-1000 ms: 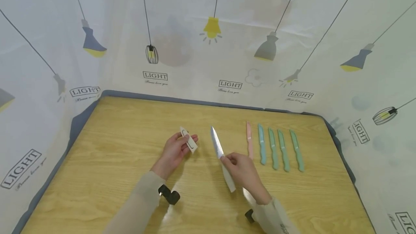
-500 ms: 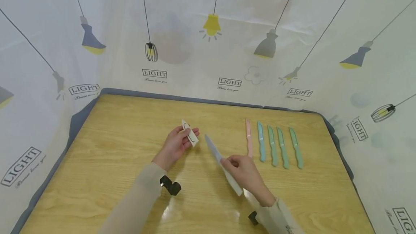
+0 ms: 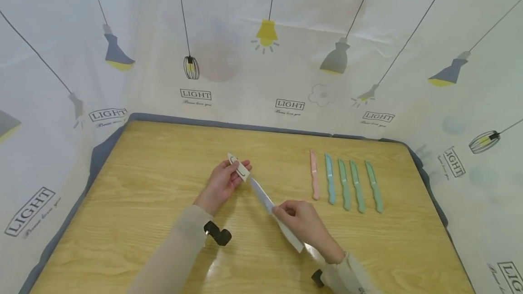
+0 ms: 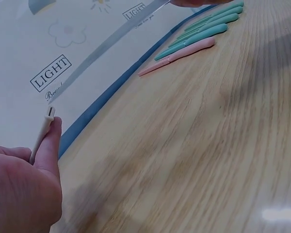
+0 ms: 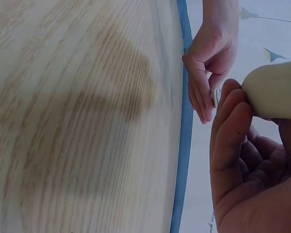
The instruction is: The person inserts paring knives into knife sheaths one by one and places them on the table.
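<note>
My left hand [image 3: 220,184] pinches a white knife sheath [image 3: 242,171] between thumb and fingers, its open end facing me and to the right. In my right hand [image 3: 305,222] is a knife [image 3: 260,195] with a bare metal blade and a white handle [image 5: 274,90], gripped where blade and handle meet. The blade points up and left, its tip right at the sheath's mouth. From the left wrist, the sheath's slot [image 4: 51,111] shows just below the tip of the blade [image 4: 104,47]. Both hands are above the wooden table.
To the right of my hands lie a pink knife [image 3: 314,176], a blue knife [image 3: 330,179] and several green knives [image 3: 345,185] in a row on the wooden table [image 3: 163,158]. A cloth wall [image 3: 229,112] printed with lamps rises behind the table's far edge.
My right hand has tilted the knife leftward and brought its tip over to the sheath's mouth. The left hand has shifted only slightly, with the sheath still in its fingers.
</note>
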The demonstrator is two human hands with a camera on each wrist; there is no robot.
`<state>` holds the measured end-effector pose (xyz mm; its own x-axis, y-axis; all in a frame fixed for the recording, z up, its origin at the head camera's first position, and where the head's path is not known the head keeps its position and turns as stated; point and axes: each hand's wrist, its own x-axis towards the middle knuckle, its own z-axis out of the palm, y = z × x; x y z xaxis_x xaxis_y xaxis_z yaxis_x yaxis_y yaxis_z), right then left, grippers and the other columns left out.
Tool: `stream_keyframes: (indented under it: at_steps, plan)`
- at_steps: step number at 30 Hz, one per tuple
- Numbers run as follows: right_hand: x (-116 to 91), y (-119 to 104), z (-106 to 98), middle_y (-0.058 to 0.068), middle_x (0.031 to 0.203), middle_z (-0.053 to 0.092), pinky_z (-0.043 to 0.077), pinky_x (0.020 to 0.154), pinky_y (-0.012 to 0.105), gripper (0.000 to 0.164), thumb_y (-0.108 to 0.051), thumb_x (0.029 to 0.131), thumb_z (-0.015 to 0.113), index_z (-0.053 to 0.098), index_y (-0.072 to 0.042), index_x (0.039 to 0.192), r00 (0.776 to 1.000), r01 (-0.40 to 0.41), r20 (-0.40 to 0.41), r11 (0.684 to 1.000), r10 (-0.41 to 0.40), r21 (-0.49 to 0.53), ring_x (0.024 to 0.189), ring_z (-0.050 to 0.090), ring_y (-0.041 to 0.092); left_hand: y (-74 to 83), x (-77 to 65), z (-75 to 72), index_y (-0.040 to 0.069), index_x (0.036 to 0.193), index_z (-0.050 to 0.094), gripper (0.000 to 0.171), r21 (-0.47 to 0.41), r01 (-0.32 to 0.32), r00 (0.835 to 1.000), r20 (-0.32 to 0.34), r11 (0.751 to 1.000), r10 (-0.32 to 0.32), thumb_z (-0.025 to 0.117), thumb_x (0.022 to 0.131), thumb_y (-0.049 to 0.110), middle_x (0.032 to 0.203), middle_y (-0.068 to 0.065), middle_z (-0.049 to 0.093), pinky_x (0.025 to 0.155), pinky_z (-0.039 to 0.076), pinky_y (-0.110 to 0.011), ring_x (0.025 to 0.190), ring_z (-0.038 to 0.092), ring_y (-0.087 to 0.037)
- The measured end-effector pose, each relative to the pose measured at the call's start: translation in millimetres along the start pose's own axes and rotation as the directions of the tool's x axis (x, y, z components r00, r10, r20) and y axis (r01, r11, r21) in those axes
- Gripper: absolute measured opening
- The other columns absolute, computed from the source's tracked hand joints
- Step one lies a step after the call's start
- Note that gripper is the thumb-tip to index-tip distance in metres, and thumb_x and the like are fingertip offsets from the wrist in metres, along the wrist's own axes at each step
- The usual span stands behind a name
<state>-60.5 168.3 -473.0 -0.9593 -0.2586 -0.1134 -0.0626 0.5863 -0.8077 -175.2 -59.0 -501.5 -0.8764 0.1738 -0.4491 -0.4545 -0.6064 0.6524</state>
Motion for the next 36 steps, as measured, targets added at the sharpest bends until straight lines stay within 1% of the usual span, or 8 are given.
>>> stream_keyframes:
  at_steps: [2, 8, 16, 20, 24, 27, 34, 36]
  plan:
    - [0, 0, 2, -0.010, 0.064, 0.062, 0.040, 0.042, 0.018, 0.033, -0.043, 0.094, 0.058, 0.073, -0.015, 0.086, 1.000, 0.003, -0.008, 1.000, -0.003, -0.005, 0.050, 0.046, 0.004, -0.7, -0.3, 0.9, -0.005, 0.145, 0.027, 0.046, 0.000, -0.001, 1.000, -0.004, 1.000, 0.001, 0.042, 0.103, 0.007, 0.138, -0.029, 0.048, 0.090, 0.053, -0.032, 0.116, 0.057, -0.031]
    - [0, 1, 5, -0.009, 0.066, 0.063, 0.041, 0.043, 0.018, 0.035, -0.044, 0.093, 0.058, 0.073, -0.014, 0.085, 1.000, -0.001, -0.010, 1.000, 0.001, -0.011, 0.053, 0.048, 0.004, -1.2, -1.9, 3.4, -0.005, 0.144, 0.029, 0.046, -0.005, 0.008, 1.000, -0.018, 1.000, -0.008, 0.043, 0.102, 0.007, 0.136, -0.027, 0.050, 0.090, 0.053, -0.031, 0.112, 0.061, -0.028]
    - [-1, 2, 4, -0.009, 0.065, 0.061, 0.039, 0.044, 0.019, 0.038, -0.047, 0.093, 0.056, 0.072, -0.014, 0.085, 1.000, -0.005, -0.002, 1.000, 0.005, -0.020, 0.053, 0.047, 0.005, -2.9, -0.6, 6.8, -0.005, 0.144, 0.031, 0.046, -0.022, 0.001, 1.000, -0.015, 1.000, -0.002, 0.044, 0.102, 0.007, 0.134, -0.028, 0.051, 0.089, 0.053, -0.031, 0.113, 0.060, -0.030]
    - [-1, 3, 4, -0.009, 0.068, 0.063, 0.042, 0.046, 0.020, 0.038, -0.047, 0.094, 0.055, 0.073, -0.015, 0.086, 1.000, -0.007, -0.004, 1.000, 0.007, -0.026, 0.055, 0.049, 0.006, -4.9, -0.5, 9.3, -0.005, 0.145, 0.030, 0.046, -0.024, -0.004, 1.000, -0.005, 1.000, 0.004, 0.044, 0.102, 0.007, 0.135, -0.028, 0.051, 0.089, 0.053, -0.031, 0.115, 0.059, -0.030]
    - [-2, 4, 4, -0.010, 0.072, 0.065, 0.047, 0.051, 0.021, 0.038, -0.047, 0.094, 0.056, 0.073, -0.014, 0.087, 1.000, -0.014, -0.015, 0.999, 0.013, -0.032, 0.059, 0.053, 0.007, -6.1, -1.7, 11.3, -0.002, 0.145, 0.031, 0.046, 0.011, -0.015, 1.000, 0.001, 1.000, 0.015, 0.044, 0.102, 0.007, 0.133, -0.027, 0.053, 0.088, 0.054, -0.033, 0.110, 0.061, -0.030]
    - [-2, 4, 3, -0.009, 0.072, 0.065, 0.048, 0.052, 0.022, 0.037, -0.046, 0.094, 0.056, 0.073, -0.014, 0.086, 1.000, -0.016, -0.020, 0.999, 0.016, -0.032, 0.060, 0.053, 0.007, -6.7, -3.3, 13.7, -0.002, 0.146, 0.031, 0.047, 0.047, -0.022, 1.000, 0.023, 0.999, 0.021, 0.045, 0.102, 0.007, 0.132, -0.027, 0.054, 0.087, 0.054, -0.035, 0.107, 0.063, -0.031]
    - [-2, -1, 4, -0.010, 0.067, 0.063, 0.045, 0.048, 0.021, 0.037, -0.045, 0.094, 0.057, 0.073, -0.013, 0.085, 1.000, -0.022, -0.014, 0.999, 0.021, -0.046, 0.055, 0.052, 0.007, -6.1, -7.7, 19.2, -0.005, 0.144, 0.036, 0.046, 0.085, -0.037, 0.999, 0.043, 0.996, 0.034, 0.048, 0.101, 0.009, 0.129, -0.027, 0.057, 0.086, 0.055, -0.036, 0.105, 0.064, -0.031]
    - [-1, -3, 4, -0.010, 0.066, 0.063, 0.045, 0.047, 0.021, 0.036, -0.044, 0.094, 0.057, 0.074, -0.013, 0.086, 1.000, -0.018, -0.021, 0.998, 0.017, -0.053, 0.055, 0.052, 0.007, -5.6, -8.6, 20.2, -0.005, 0.144, 0.036, 0.047, 0.107, -0.047, 0.997, 0.059, 0.993, 0.041, 0.048, 0.101, 0.009, 0.128, -0.026, 0.057, 0.087, 0.055, -0.035, 0.105, 0.064, -0.031]
